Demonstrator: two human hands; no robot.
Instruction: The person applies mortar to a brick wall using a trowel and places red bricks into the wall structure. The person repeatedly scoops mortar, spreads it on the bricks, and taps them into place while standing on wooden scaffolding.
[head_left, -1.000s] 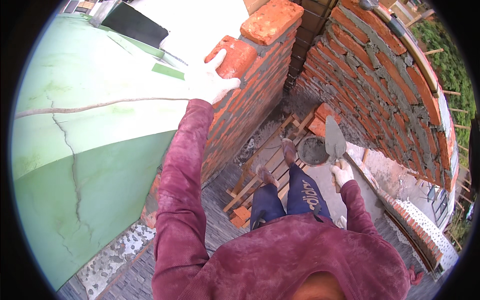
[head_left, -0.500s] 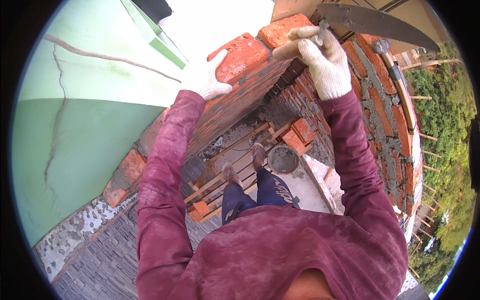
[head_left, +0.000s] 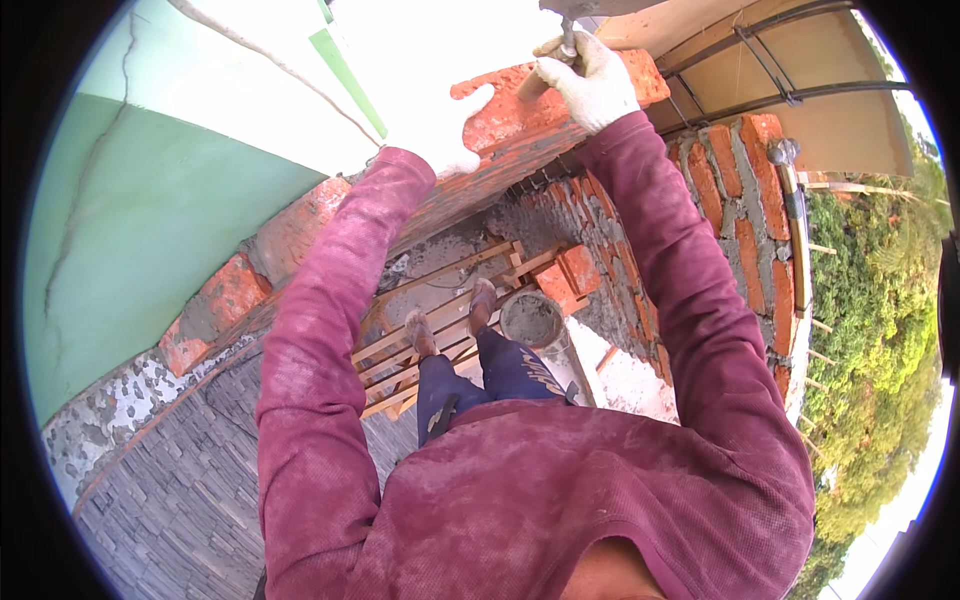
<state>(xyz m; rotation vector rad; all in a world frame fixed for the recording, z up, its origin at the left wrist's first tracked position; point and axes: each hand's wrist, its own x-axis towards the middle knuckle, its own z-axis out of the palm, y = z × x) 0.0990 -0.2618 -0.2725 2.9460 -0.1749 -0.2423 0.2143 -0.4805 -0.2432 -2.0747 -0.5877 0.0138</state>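
My left hand (head_left: 445,140), in a white glove, lies flat on the top red brick (head_left: 520,100) of a brick wall (head_left: 300,230). My right hand (head_left: 590,75), gloved too, is shut on the wooden handle of a trowel (head_left: 565,35), held over the same brick's far end. The trowel blade runs off the top edge and is mostly hidden. Both maroon sleeves reach up from the lower edge.
A curved brick wall (head_left: 740,220) with a metal pipe (head_left: 795,230) stands at right. Far below, my feet stand on a wooden pallet (head_left: 450,310), next to a mortar bucket (head_left: 530,318) and loose bricks (head_left: 580,268). A green and white wall (head_left: 150,220) is at left.
My right hand has come up from low by the bucket with the trowel to the top brick. My left hand stayed on the brick. My view tilted.
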